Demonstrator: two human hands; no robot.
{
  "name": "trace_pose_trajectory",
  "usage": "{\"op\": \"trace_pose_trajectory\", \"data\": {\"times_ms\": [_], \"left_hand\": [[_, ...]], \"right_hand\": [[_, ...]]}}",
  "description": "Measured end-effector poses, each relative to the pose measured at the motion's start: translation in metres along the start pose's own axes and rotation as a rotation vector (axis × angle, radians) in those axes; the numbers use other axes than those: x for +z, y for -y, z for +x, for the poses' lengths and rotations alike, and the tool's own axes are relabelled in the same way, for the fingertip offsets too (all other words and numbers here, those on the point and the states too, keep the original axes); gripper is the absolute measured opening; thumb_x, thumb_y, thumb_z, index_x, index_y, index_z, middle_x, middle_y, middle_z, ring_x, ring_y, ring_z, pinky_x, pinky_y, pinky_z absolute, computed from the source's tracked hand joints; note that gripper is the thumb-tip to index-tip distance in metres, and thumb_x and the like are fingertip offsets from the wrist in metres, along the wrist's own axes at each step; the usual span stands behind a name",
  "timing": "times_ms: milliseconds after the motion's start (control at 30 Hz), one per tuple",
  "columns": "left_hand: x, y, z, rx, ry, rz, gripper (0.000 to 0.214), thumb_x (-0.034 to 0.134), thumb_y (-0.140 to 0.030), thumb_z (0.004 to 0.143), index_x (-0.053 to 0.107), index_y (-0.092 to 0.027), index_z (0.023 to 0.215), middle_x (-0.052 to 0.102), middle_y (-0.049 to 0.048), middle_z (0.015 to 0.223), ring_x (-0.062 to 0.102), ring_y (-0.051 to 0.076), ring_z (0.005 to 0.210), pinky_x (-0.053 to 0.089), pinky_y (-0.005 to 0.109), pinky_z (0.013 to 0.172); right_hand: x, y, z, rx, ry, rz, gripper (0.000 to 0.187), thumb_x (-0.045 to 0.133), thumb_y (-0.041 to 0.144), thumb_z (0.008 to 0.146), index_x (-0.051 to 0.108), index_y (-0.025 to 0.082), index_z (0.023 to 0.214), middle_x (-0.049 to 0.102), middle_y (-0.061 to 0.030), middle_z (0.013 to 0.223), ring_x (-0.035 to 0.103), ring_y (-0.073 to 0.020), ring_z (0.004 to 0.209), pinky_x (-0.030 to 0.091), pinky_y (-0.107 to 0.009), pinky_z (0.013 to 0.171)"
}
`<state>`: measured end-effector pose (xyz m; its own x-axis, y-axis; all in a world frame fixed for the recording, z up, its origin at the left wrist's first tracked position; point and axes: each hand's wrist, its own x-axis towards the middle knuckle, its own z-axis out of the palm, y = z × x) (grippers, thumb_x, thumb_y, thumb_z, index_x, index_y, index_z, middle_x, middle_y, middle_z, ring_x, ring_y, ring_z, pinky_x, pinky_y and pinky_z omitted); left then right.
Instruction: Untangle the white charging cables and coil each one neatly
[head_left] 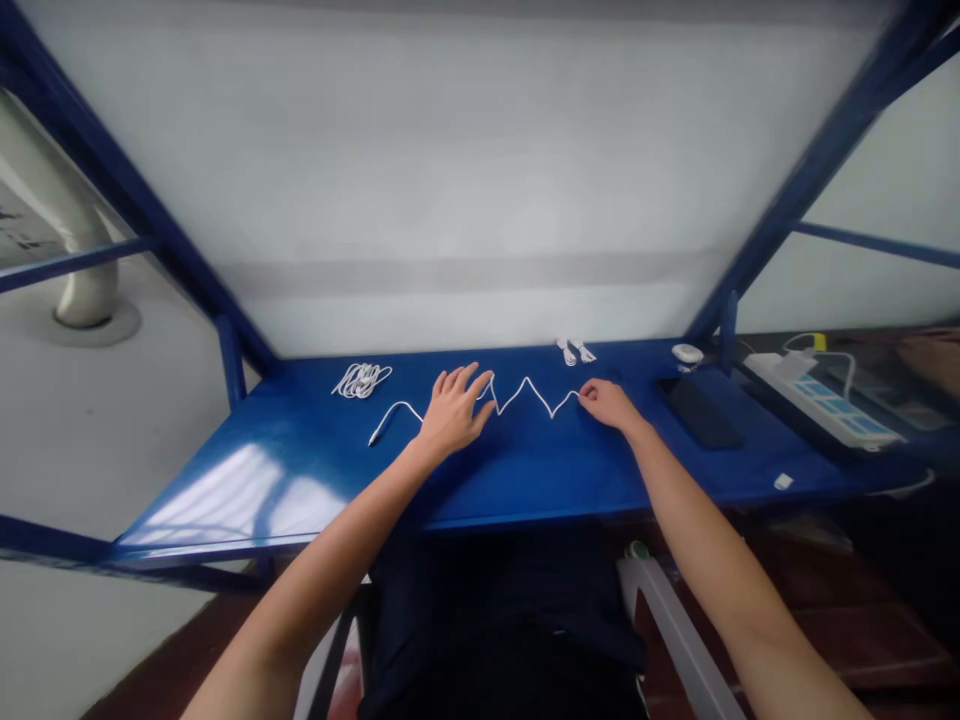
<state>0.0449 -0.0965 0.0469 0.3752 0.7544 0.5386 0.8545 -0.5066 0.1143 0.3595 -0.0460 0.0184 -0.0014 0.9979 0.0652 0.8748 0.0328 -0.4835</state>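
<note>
A white cable (532,392) lies stretched in a zigzag across the blue table (315,470). My left hand (454,410) rests on the cable near its middle, fingers spread and stretched out. My right hand (609,403) is closed in a pinch on the cable's right end. The cable's left end with its plug (373,438) lies free on the table to the left of my left hand.
A coiled white cable (362,379) lies at the back left. Two small white plugs (575,351) and a small white device (686,353) sit at the back. A black flat object (701,412) lies right. A white power strip (825,402) sits beyond the frame post. Another person's hand (930,358) shows far right.
</note>
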Motion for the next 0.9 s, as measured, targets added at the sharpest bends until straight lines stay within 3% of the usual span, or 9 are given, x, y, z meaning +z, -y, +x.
{"op": "trace_pose_trajectory", "data": {"times_ms": [100,167,267,467,600,700,800,867,900], "left_hand": [[0.015,0.003,0.03,-0.099,0.078,-0.054,0.036,0.039,-0.042,0.097,0.066,-0.022,0.112,0.068,0.009,0.112,0.057,0.025,0.108,0.03,0.044,0.105],[0.023,0.007,0.046,-0.183,0.152,-0.081,0.039,0.037,-0.041,0.097,0.07,-0.021,0.092,0.071,0.0086,0.092,0.061,0.025,0.097,0.036,0.04,0.095],[0.032,0.011,0.063,-0.3,0.256,-0.122,0.039,0.041,-0.038,0.094,0.069,-0.018,0.075,0.07,0.0099,0.079,0.064,0.024,0.086,0.039,0.034,0.082],[0.043,0.026,0.087,-0.545,0.366,-0.351,0.031,0.047,-0.028,0.089,0.07,-0.015,0.073,0.071,0.0086,0.077,0.065,0.019,0.074,0.043,0.027,0.068],[0.049,0.027,0.087,-0.567,0.49,-0.383,0.03,0.052,-0.027,0.087,0.071,-0.013,0.069,0.07,0.0093,0.067,0.064,0.018,0.064,0.046,0.026,0.065],[0.046,0.017,0.073,-0.484,0.397,-0.299,0.022,0.054,-0.026,0.088,0.071,-0.013,0.093,0.072,0.0122,0.089,0.065,0.022,0.086,0.048,0.029,0.078],[0.029,0.011,0.045,-0.228,0.16,-0.124,0.028,0.051,-0.027,0.09,0.066,-0.015,0.11,0.065,0.014,0.112,0.058,0.025,0.109,0.044,0.034,0.094],[0.01,0.018,0.02,-0.215,0.105,-0.002,0.029,0.046,-0.028,0.092,0.066,-0.016,0.11,0.064,0.0134,0.112,0.057,0.026,0.11,0.043,0.037,0.097],[0.0,0.025,0.007,-0.273,0.103,0.056,0.03,0.045,-0.029,0.092,0.065,-0.017,0.109,0.064,0.0138,0.11,0.058,0.027,0.108,0.043,0.038,0.095]], "right_hand": [[0.0,0.002,-0.001,-0.006,-0.004,-0.004,0.008,0.059,0.022,0.082,0.065,0.017,0.084,0.07,-0.0044,0.078,0.063,-0.0152,0.07,0.042,-0.022,0.063],[0.0,0.002,-0.001,-0.006,-0.002,-0.006,0.008,0.059,0.022,0.082,0.065,0.017,0.084,0.07,-0.0046,0.078,0.063,-0.0152,0.07,0.042,-0.022,0.063],[0.0,0.002,-0.002,-0.004,-0.001,-0.013,0.009,0.059,0.023,0.082,0.065,0.017,0.085,0.07,-0.0049,0.08,0.063,-0.0153,0.071,0.041,-0.022,0.063],[-0.001,0.003,-0.003,-0.009,-0.001,-0.017,0.009,0.058,0.024,0.083,0.065,0.018,0.084,0.07,-0.0048,0.08,0.063,-0.0154,0.069,0.041,-0.022,0.061],[-0.001,0.003,-0.002,-0.008,0.001,-0.027,0.009,0.058,0.024,0.083,0.065,0.018,0.085,0.07,-0.0049,0.08,0.063,-0.0159,0.071,0.041,-0.023,0.063],[0.0,0.001,-0.001,-0.011,0.003,-0.029,0.009,0.058,0.024,0.083,0.065,0.018,0.085,0.07,-0.0046,0.08,0.063,-0.016,0.071,0.041,-0.023,0.063],[0.001,-0.001,-0.001,-0.015,0.004,-0.031,0.01,0.057,0.025,0.084,0.065,0.019,0.087,0.07,-0.0047,0.08,0.063,-0.0163,0.072,0.041,-0.023,0.063],[0.002,-0.001,-0.001,-0.019,-0.003,-0.032,0.012,0.058,0.026,0.084,0.065,0.019,0.089,0.07,-0.005,0.081,0.063,-0.0165,0.073,0.042,-0.024,0.063],[0.002,-0.001,-0.001,-0.024,-0.007,-0.031,0.012,0.058,0.026,0.084,0.065,0.018,0.091,0.07,-0.005,0.081,0.063,-0.0166,0.074,0.042,-0.024,0.064]]}}
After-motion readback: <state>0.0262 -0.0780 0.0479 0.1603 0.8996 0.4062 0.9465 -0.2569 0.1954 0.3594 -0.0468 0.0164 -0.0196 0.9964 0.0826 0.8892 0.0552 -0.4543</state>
